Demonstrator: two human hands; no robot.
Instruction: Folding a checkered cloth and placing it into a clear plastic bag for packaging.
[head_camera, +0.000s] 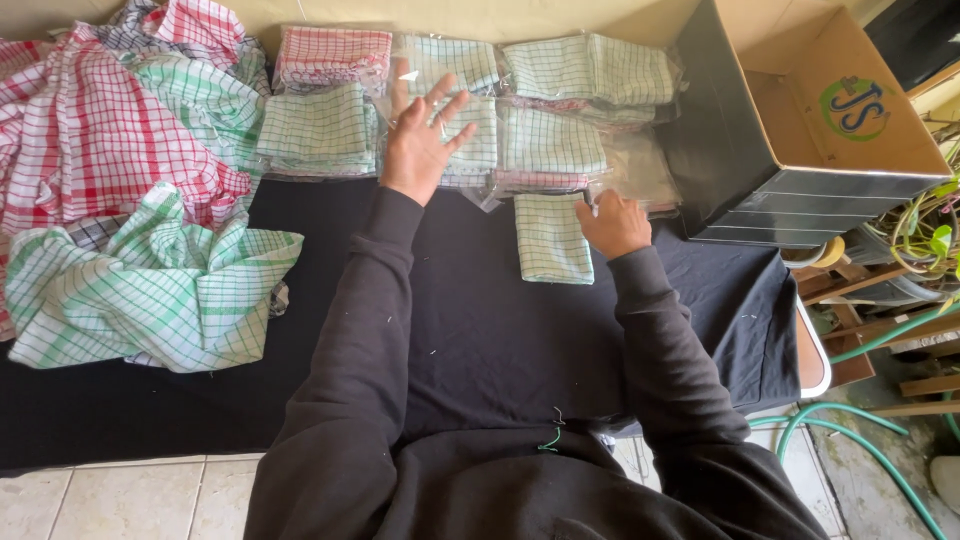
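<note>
1. Resting spread-fingered, left hand (420, 140) on bagged checked cloths (470, 135).
2. Right hand (612, 222) pinches folded green cloth (551, 237), lying on black table (480, 330).
3. Risk: slippery bags could slide, toppling stacks.

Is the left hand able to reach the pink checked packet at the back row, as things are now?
Probably yes. The left hand is open, fingers spread, over the bagged cloths, and the pink checked packet lies just beyond it to the left. Nothing stands between them; the right hand is busy at the folded green cloth.
</note>
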